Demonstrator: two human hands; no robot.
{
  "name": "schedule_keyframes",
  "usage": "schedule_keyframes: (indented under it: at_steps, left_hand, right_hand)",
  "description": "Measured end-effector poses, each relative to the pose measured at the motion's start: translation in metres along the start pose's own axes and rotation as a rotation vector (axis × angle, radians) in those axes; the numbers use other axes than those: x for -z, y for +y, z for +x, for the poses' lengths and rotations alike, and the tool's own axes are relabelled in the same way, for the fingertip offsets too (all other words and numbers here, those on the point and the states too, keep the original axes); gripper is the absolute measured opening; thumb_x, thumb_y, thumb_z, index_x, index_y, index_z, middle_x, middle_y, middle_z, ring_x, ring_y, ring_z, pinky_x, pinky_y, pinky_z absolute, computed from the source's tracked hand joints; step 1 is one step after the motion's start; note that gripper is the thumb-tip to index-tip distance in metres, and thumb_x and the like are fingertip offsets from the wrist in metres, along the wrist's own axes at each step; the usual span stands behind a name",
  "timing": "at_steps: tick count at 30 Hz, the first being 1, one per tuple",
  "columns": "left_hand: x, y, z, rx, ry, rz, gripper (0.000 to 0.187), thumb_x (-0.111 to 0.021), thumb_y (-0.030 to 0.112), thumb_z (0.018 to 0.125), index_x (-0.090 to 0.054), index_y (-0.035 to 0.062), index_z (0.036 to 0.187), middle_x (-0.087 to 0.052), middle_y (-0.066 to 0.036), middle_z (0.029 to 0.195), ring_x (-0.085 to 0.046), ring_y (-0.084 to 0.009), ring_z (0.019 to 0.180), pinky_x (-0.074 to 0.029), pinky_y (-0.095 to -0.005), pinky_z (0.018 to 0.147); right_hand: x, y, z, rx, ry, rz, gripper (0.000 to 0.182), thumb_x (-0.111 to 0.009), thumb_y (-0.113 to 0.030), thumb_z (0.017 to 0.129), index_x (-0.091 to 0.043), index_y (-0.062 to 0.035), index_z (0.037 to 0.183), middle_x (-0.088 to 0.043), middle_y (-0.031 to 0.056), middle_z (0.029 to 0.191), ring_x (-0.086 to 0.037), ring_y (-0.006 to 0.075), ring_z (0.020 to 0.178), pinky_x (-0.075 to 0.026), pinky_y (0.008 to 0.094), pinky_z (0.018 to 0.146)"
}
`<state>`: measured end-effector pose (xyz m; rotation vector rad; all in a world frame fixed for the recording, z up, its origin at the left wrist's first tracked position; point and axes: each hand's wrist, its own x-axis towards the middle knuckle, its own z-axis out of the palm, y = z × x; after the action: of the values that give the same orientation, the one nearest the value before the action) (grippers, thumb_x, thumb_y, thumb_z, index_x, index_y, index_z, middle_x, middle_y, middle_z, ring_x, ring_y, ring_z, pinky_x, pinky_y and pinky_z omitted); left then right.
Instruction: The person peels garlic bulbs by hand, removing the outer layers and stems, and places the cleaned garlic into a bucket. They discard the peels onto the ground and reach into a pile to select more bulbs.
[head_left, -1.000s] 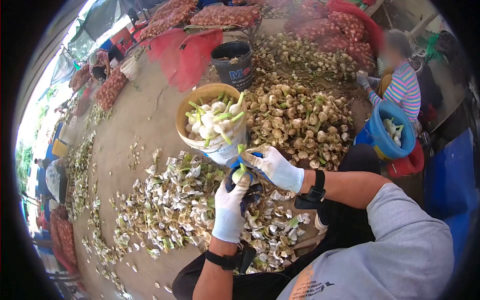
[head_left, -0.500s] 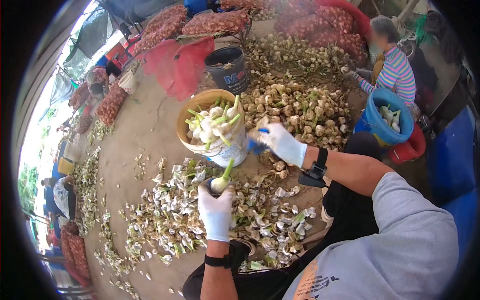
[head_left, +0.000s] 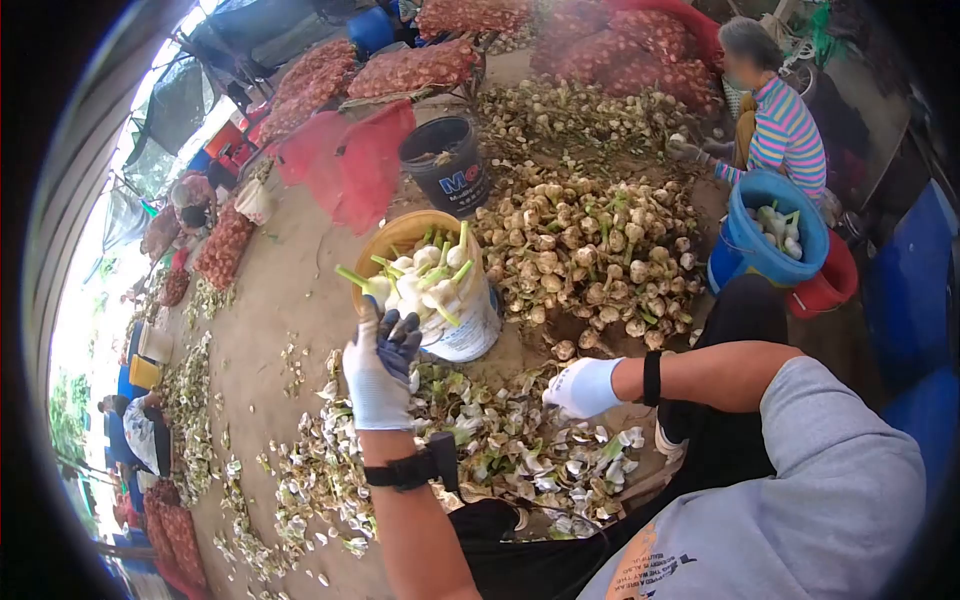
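Observation:
My left hand (head_left: 383, 362), in a white glove with a dark-coated palm, is raised at the front left of a cream bucket (head_left: 470, 335). Its fingers are spread. Just above the fingertips is a peeled garlic bulb (head_left: 379, 288), its green stem pointing left over the bucket's rim. More white garlic bulbs (head_left: 425, 280) are heaped inside. My right hand (head_left: 582, 387), also gloved, is low over the garlic peelings (head_left: 500, 430), back upward and fingers curled under. A bit of blue shows at those fingers; I cannot tell what they hold.
Beyond the bucket lies a pile of unpeeled garlic (head_left: 590, 250), with a black bucket (head_left: 445, 180) behind. A blue bucket (head_left: 745, 235) and red basin (head_left: 835, 285) stand at right, near a crouching person (head_left: 785, 130). Red net sacks (head_left: 415, 70) line the back.
My left hand rose from the peelings to the bucket, its fingers opening at the bulb. My right hand came down from beside the bucket to the peelings. The view shifted slightly.

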<state>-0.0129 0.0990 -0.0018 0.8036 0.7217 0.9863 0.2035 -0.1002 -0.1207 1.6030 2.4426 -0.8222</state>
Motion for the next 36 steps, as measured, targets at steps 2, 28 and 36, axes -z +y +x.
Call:
schedule_keyframes:
  at_steps: [2,28,36]
  left_hand:
    - [0.002,0.008,0.001,0.065,0.012,0.04,0.039,-0.071,0.028,0.101,-0.062,-0.0022,0.124,-0.067,-0.013,0.109,-0.073,-0.0285,0.091,-0.063,-0.035,0.069]
    - [0.011,0.066,-0.098,-0.098,0.279,0.469,0.033,-0.066,0.016,0.102,-0.064,-0.0085,0.123,-0.074,-0.018,0.103,-0.074,-0.0225,0.084,-0.061,-0.0332,0.073]
    - [0.014,0.066,-0.1,-0.071,0.339,0.46,0.035,-0.067,0.017,0.102,-0.063,-0.0097,0.124,-0.074,-0.019,0.104,-0.074,-0.0241,0.085,-0.061,-0.0342,0.073]
  right_hand:
    - [0.003,0.013,-0.003,-0.056,0.072,0.053,0.032,-0.064,-0.026,0.093,-0.069,-0.0026,0.115,-0.074,0.0211,0.104,-0.07,0.0405,0.101,-0.056,0.05,0.083]
    - [0.165,0.091,0.242,0.114,0.397,-0.012,0.05,-0.071,-0.033,0.089,-0.067,-0.0183,0.137,-0.066,0.0164,0.132,-0.061,0.0377,0.123,-0.047,0.0461,0.106]
    - [0.176,0.141,0.312,-0.035,0.558,0.06,0.028,-0.07,-0.027,0.094,-0.074,-0.0105,0.115,-0.068,0.0206,0.119,-0.065,0.039,0.113,-0.051,0.0463,0.099]
